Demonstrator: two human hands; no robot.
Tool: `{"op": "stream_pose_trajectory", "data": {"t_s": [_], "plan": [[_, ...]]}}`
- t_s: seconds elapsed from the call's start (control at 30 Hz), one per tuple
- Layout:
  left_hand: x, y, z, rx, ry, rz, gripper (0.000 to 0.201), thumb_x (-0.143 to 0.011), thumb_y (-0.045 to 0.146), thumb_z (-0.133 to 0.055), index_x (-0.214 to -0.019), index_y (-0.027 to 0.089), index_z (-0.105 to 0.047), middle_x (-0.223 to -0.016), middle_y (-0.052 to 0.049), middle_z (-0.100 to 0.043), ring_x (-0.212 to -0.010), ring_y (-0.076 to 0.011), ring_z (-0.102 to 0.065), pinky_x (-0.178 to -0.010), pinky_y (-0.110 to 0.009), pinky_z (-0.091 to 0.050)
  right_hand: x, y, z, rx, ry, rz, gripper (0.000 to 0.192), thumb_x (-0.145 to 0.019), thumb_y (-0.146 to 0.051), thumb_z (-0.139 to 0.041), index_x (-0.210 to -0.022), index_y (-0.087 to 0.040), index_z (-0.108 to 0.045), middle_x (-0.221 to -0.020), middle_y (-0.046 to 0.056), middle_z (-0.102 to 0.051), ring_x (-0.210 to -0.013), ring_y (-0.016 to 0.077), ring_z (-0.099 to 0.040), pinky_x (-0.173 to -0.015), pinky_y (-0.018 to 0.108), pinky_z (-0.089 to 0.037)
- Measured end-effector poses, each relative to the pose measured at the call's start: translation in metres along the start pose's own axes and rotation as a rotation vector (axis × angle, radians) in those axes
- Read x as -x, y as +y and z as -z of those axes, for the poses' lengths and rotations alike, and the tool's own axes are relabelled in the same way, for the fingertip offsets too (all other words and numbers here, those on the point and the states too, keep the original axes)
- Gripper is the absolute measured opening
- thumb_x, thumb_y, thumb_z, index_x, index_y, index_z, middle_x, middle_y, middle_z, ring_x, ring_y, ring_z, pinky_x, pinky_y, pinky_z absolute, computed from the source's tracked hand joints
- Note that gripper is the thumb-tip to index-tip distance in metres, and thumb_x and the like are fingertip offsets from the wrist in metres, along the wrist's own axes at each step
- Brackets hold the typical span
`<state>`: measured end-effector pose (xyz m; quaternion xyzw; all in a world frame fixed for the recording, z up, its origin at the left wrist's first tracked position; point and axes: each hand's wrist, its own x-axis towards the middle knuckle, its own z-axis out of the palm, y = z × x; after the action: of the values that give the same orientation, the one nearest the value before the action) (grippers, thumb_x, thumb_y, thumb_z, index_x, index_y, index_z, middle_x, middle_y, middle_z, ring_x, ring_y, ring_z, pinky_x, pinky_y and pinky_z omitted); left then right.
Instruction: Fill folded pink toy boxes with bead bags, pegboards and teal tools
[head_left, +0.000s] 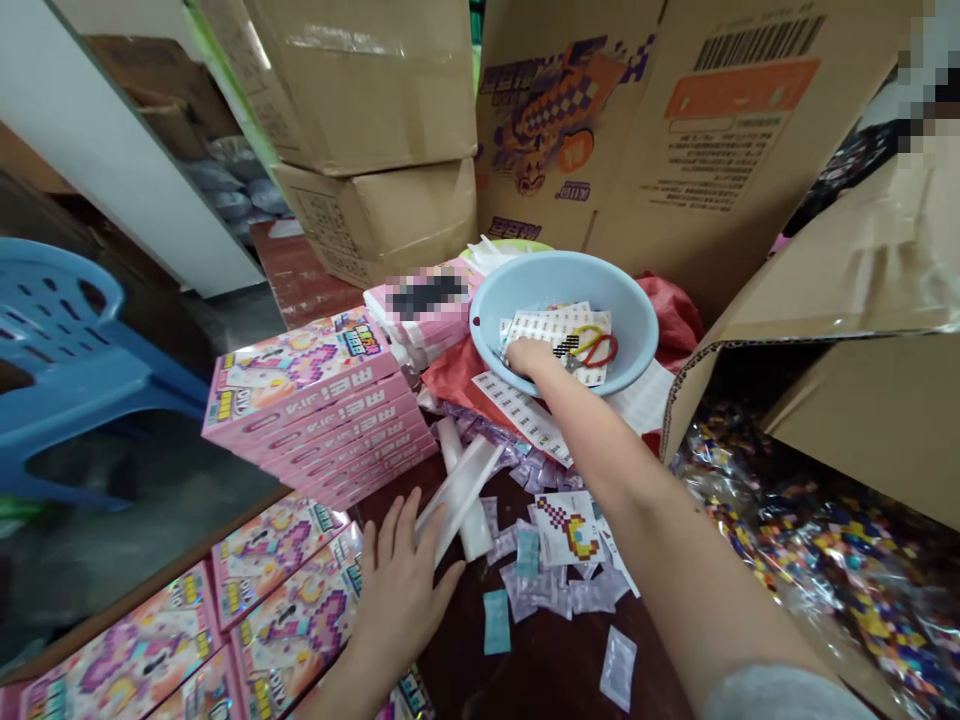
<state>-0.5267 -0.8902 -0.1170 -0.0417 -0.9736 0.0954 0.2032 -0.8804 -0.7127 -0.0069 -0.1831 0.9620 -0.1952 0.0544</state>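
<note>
Over blue basin, right hand on sheets (lying flat), left hand on upward-slanting white strip

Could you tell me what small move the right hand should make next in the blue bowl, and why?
Probably close the fingers on one printed sheet and lift it out. The right hand is already reaching into the blue bowl with its fingers on the sheets, beside the scissors, while the left hand rests on a white tray.

White printed sheets lie flat in the tilted light-blue bowl, beside red-handled scissors.
</note>
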Motion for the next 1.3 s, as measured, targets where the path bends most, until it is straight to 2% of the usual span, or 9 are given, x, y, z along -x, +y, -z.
{"op": "stream_pose_trajectory", "data": {"t_s": [0.3,0.4,0.57,0.67,0.77,0.9,0.97,1.13,1.3], "plan": [[-0.015,-0.007,0.013,0.115,0.219,0.009,0.018,-0.105,0.023,-0.060,-0.097,0.020,-0.076,-0.140,-0.014,-0.073,-0.134,-0.0395,-0.061,-0.108,-0.056,-0.049,0.036,0.010,0.047,-0.448,0.586,0.087,0.042,-0.112,-0.031,-0.030,-0.144,-0.016,-0.052,-0.128,0.012,-0.073,-0.115,0.0189,-0.069,-0.101,0.031,-0.051],[-0.022,-0.002,0.025,0.131,0.289,0.007,0.016,-0.105,0.021,-0.060,-0.102,0.020,-0.076,-0.142,-0.014,-0.072,-0.134,-0.0379,-0.061,-0.108,-0.054,-0.048,0.057,-0.005,0.048,-0.452,0.519,0.115,0.048,-0.114,-0.040,-0.025,-0.150,-0.022,-0.050,-0.129,0.010,-0.074,-0.119,0.0216,-0.071,-0.102,0.034,-0.051],[-0.028,0.004,0.031,0.165,0.329,-0.053,0.017,-0.101,0.017,-0.062,-0.104,0.019,-0.078,-0.132,-0.013,-0.077,-0.126,-0.0370,-0.065,-0.103,-0.052,-0.050,0.077,-0.014,0.034,-0.325,0.215,0.007,0.052,-0.089,-0.060,-0.078,-0.114,-0.015,-0.076,-0.120,0.018,-0.079,-0.117,0.0361,-0.073,-0.103,0.040,-0.053],[-0.021,0.008,0.045,0.351,0.310,0.041,0.021,-0.103,0.022,-0.059,-0.105,0.020,-0.080,-0.129,-0.014,-0.076,-0.121,-0.0349,-0.066,-0.105,-0.052,-0.050,0.092,-0.012,0.031,-0.317,0.220,-0.063,0.059,-0.092,-0.061,-0.074,-0.124,-0.012,-0.072,-0.128,0.022,-0.075,-0.120,0.0383,-0.072,-0.104,0.044,-0.053],[-0.005,0.016,0.072,0.836,0.054,0.235,0.031,-0.105,0.042,-0.056,-0.102,0.021,-0.078,-0.100,-0.010,-0.076,-0.094,-0.0257,-0.069,-0.087,-0.040,-0.055,0.135,-0.008,0.024,-0.379,0.389,-0.013,0.053,-0.107,-0.054,-0.053,-0.141,-0.013,-0.058,-0.145,0.022,-0.065,-0.131,0.0345,-0.064,-0.111,0.048,-0.050],[0.023,0.037,0.098,1.592,-0.526,0.620,0.060,-0.085,0.071,-0.075,-0.113,0.018,-0.070,-0.087,-0.005,-0.075,-0.070,-0.0190,-0.066,-0.064,-0.029,-0.052,0.240,0.010,0.000,-0.660,0.568,0.318,0.027,-0.112,-0.039,-0.043,-0.127,-0.023,-0.060,-0.112,0.008,-0.072,-0.102,0.0237,-0.070,-0.095,0.042,-0.057],[0.039,0.054,0.099,1.694,-0.587,0.700,0.065,-0.077,0.066,-0.083,-0.117,0.017,-0.067,-0.095,-0.007,-0.078,-0.077,-0.0216,-0.070,-0.069,-0.032,-0.057,0.302,0.028,-0.017,-0.767,0.534,0.401,0.026,-0.112,-0.038,-0.047,-0.134,-0.028,-0.058,-0.108,0.005,-0.071,-0.090,0.0199,-0.070,-0.085,0.038,-0.059],[0.080,0.113,0.085,1.016,-0.290,0.168,0.010,-0.097,0.021,-0.057,-0.099,0.020,-0.067,-0.127,-0.011,-0.078,-0.110,-0.0253,-0.074,-0.096,-0.039,-0.060,0.426,0.086,-0.066,-0.751,0.703,0.257,0.017,-0.104,-0.033,-0.067,-0.121,-0.029,-0.071,-0.116,0.006,-0.074,-0.115,0.0230,-0.070,-0.102,0.043,-0.057],[0.111,0.177,0.081,0.614,-0.525,-0.323,0.035,-0.101,0.024,-0.060,-0.135,0.017,-0.067,-0.153,-0.016,-0.065,-0.132,-0.0316,-0.067,-0.109,-0.045,-0.058,0.503,0.146,-0.114,-0.899,0.783,-0.194,0.023,-0.099,-0.043,-0.073,-0.113,-0.024,-0.071,-0.105,0.005,-0.079,-0.100,0.0211,-0.076,-0.095,0.040,-0.060]]}}
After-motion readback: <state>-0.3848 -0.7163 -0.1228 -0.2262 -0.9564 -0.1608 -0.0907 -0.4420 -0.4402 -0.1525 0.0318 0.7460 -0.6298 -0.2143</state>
